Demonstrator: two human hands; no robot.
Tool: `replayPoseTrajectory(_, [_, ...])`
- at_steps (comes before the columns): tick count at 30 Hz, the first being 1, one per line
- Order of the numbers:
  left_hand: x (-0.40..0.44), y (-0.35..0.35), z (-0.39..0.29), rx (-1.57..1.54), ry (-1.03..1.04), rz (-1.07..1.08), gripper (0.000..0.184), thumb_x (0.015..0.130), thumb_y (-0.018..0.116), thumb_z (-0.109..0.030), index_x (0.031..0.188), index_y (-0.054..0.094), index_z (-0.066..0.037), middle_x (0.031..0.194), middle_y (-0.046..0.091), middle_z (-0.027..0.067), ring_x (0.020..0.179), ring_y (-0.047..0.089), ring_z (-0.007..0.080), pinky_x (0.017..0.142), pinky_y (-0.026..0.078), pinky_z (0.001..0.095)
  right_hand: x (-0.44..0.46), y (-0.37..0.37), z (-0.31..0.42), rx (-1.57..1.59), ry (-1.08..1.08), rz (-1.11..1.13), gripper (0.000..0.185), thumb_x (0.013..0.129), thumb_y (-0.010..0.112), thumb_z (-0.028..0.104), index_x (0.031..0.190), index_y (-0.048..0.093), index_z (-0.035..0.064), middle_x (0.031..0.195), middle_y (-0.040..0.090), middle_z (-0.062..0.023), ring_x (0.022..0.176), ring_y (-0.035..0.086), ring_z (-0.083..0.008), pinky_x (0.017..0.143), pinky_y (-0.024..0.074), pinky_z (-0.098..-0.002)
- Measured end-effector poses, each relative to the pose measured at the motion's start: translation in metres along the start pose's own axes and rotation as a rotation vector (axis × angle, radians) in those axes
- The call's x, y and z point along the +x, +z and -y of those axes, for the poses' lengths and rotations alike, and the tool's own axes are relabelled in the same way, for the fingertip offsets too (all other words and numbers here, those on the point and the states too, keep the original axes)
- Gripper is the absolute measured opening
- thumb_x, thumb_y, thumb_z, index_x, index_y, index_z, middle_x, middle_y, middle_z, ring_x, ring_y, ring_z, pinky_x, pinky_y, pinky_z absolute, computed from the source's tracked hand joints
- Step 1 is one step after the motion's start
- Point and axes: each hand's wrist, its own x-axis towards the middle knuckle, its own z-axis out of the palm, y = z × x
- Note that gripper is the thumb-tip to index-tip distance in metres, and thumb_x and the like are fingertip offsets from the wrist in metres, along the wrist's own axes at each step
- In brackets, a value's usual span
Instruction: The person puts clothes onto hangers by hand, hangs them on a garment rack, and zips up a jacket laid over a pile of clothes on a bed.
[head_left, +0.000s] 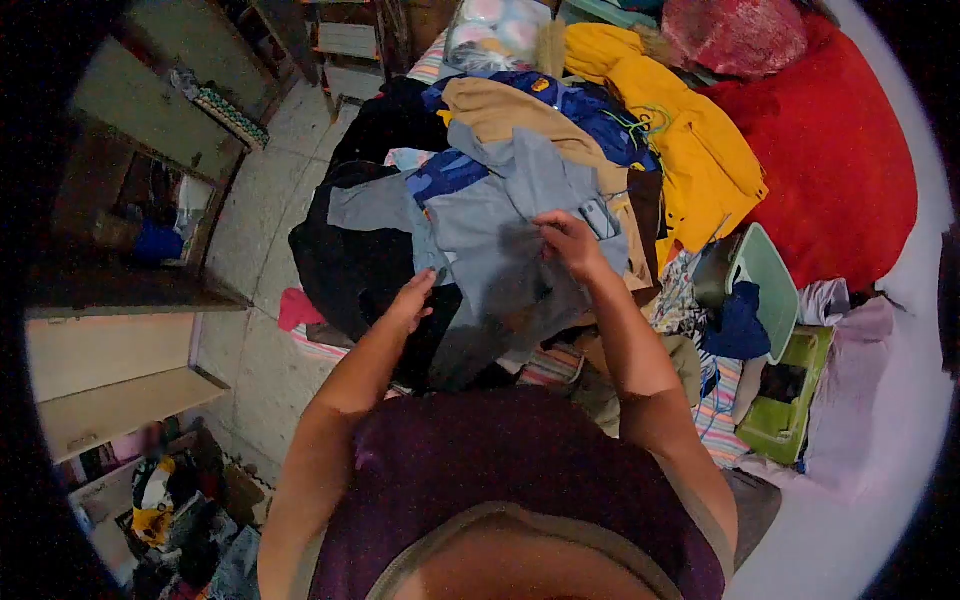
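A grey garment point(490, 215) lies spread over a pile of clothes in front of me, its lower part hanging toward my body. My right hand point(568, 240) pinches its cloth on the right side, just left of a phone-like object point(598, 218) on the garment. Near the left edge of the grey cloth is my left hand point(412, 300), its fingers apart and nothing visibly held. Black clothes point(340, 265) lie beneath and to the left. A tan garment point(530, 118) and dark blue clothing point(600, 115) lie beyond.
Yellow clothing point(690, 140) and a large red cloth point(840, 170) are at the right. Closer sit a pale green tub point(772, 290) and a green basket point(785, 410). An open cabinet point(120, 380) and more clothes point(185, 530) stand at the left.
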Motion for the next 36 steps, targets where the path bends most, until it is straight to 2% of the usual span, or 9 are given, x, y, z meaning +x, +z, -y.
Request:
replayPoseTrajectory(10, [0.035,0.039,-0.01,-0.025,-0.003,0.144,0.074,0.083,0.05,-0.047,0.139,0.011,-0.019,0.142,0.02,0.003,0.13,0.017,0.0234,0.092,0.027,0.0466,-0.003,-0.001,-0.017,0.185,0.138,-0.076,0.015,0.085,0.052,0.009,0.097,0.054,0.0016,0.071,0.052,-0.0018,0.053,0.049,-0.0098,0.048,0.0381,-0.024])
replayPoseTrajectory(14, [0.052,0.04,-0.006,-0.2,-0.172,0.167,0.053,0.081,0.058,-0.04,0.125,0.04,-0.017,0.106,0.055,0.0049,0.092,0.052,0.0175,0.08,0.038,0.0376,-0.012,-0.006,0.001,0.106,0.167,-0.033,0.016,0.083,0.053,0.008,0.099,0.053,0.0021,0.072,0.052,-0.0018,0.054,0.049,-0.0097,0.048,0.0382,-0.024])
replayPoseTrajectory(15, [0.051,0.048,0.001,-0.446,-0.099,0.244,0.025,0.082,0.06,-0.032,0.099,0.05,-0.016,0.07,0.055,-0.0022,0.065,0.051,0.0127,0.072,0.042,0.0335,-0.012,-0.008,0.002,0.09,0.16,-0.015,0.017,0.083,0.053,0.008,0.099,0.053,0.0021,0.073,0.053,-0.0016,0.054,0.049,-0.0097,0.049,0.0387,-0.0242])
replayPoseTrajectory(17, [0.064,0.035,0.016,-0.358,-0.123,0.274,0.022,0.084,0.056,-0.029,0.101,0.053,-0.016,0.082,0.058,0.0021,0.073,0.056,0.0163,0.075,0.045,0.0382,-0.014,-0.008,0.006,0.035,0.138,-0.008,0.019,0.083,0.053,0.009,0.101,0.053,0.0027,0.075,0.054,-0.0027,0.055,0.051,-0.0108,0.05,0.0402,-0.0249])
replayPoseTrajectory(21, [0.033,0.026,0.007,-0.359,-0.041,0.345,0.013,0.084,0.057,-0.026,0.087,0.051,-0.015,0.058,0.049,-0.0048,0.062,0.052,0.0124,0.07,0.046,0.0344,-0.013,-0.012,0.005,-0.548,-0.151,-0.145,0.025,0.081,0.053,0.008,0.106,0.053,0.0067,0.081,0.059,-0.0077,0.063,0.058,-0.0177,0.056,0.045,-0.0288])
replayPoseTrajectory(22, [0.028,0.024,0.007,-0.365,-0.02,0.307,0.013,0.085,0.057,-0.027,0.089,0.052,-0.015,0.061,0.05,-0.0048,0.063,0.052,0.0125,0.07,0.046,0.0341,-0.013,-0.012,0.003,-0.795,-0.281,-0.203,0.028,0.08,0.053,0.007,0.108,0.053,0.0082,0.084,0.06,-0.009,0.066,0.06,-0.02,0.057,0.0464,-0.0302])
replayPoseTrajectory(25, [0.007,0.017,0.002,-0.37,0.033,0.176,0.015,0.085,0.055,-0.027,0.094,0.054,-0.015,0.071,0.054,-0.0044,0.068,0.053,0.0125,0.072,0.045,0.0335,-0.011,-0.016,0.007,-1.177,-0.09,-0.161,0.029,0.079,0.051,0.008,0.107,0.054,0.0133,0.091,0.061,-0.01,0.08,0.061,-0.0252,0.062,0.048,-0.0341])
replayPoseTrajectory(34, [-0.048,0.019,-0.015,-0.318,0.217,0.192,0.024,0.088,0.051,-0.027,0.105,0.052,-0.01,0.097,0.058,-0.0012,0.081,0.055,0.0113,0.07,0.045,0.0278,0.009,-0.017,-0.02,-1.271,-0.066,-0.165,0.015,0.078,0.044,0.01,0.091,0.053,0.0118,0.087,0.055,-0.0119,0.083,0.056,-0.0312,0.066,0.0455,-0.0391])
replayPoseTrajectory(36, [-0.048,0.018,-0.011,-0.28,0.269,0.23,0.027,0.089,0.049,-0.026,0.109,0.05,-0.009,0.097,0.06,0.0005,0.081,0.057,0.0122,0.066,0.048,0.0268,0.011,-0.019,-0.039,-1.214,-0.27,-0.223,0.013,0.077,0.044,0.009,0.087,0.052,0.0116,0.084,0.051,-0.0127,0.08,0.055,-0.0328,0.064,0.0445,-0.0405])
